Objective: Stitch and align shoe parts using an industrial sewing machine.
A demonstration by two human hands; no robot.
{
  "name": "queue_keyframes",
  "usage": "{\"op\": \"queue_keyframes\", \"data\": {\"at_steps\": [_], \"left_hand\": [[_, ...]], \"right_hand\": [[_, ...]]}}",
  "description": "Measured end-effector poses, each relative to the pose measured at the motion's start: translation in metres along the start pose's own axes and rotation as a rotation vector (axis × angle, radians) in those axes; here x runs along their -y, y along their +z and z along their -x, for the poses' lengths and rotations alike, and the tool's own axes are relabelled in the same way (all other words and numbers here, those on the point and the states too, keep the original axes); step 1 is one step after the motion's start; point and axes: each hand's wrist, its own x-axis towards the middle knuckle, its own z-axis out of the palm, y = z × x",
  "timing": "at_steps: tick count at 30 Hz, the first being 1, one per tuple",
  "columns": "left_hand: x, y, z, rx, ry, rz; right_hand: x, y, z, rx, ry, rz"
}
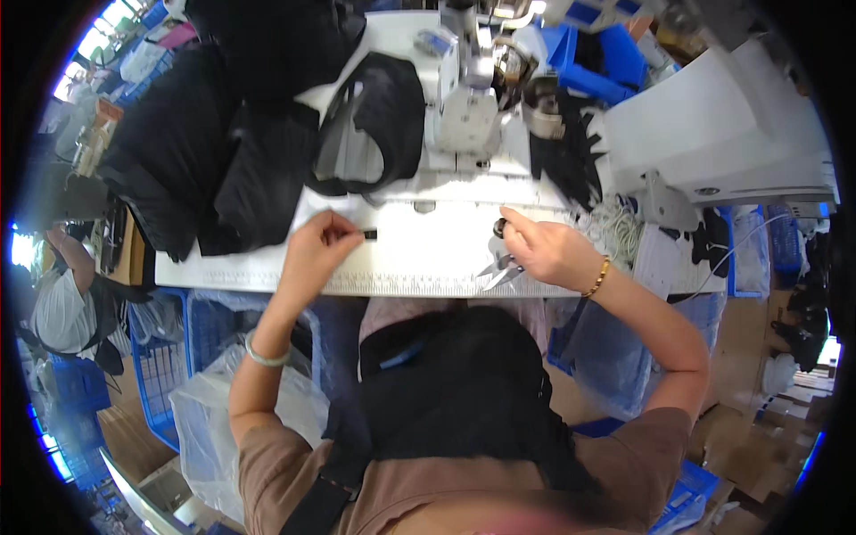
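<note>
Across the long white counter [419, 263], left to right: heaped black fabric [178, 147], a looped black fabric piece [399, 116], a boxy white sewing-machine head [465, 123], black fabric strips [566, 169]. Behind the strips, an open blue plastic bin [624, 61]. Over the counter's front, a short black piece [371, 234] left of pointed silver metal scissors [505, 271].

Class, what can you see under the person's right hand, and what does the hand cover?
Below the right hand, silver scissor blades stick out over the white table. A small dark round thing shows at its left edge. Whatever lies inside the grip is covered.
</note>
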Motion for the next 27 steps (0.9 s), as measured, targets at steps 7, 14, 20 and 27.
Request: {"op": "queue_keyframes", "data": {"at_steps": [7, 14, 20, 27], "left_hand": [[-0.002, 0.000, -0.004, 0.044, -0.016, 0.063], [0.004, 0.002, 0.003, 0.014, -0.096, 0.154], [-0.003, 0.010, -0.003, -0.092, -0.016, 0.098], [-0.010, 0.012, -0.004, -0.126, 0.053, -0.086]], "right_hand": [[0.025, 0.008, 0.002, 0.101, 0.307, -0.254], [0.020, 0.003, 0.037, 0.000, 0.733, -0.627], [0.027, -0.022, 0.012, 0.032, 0.651, -0.346], [0.010, 0.015, 0.003, -0.088, 0.433, -0.127]]}}
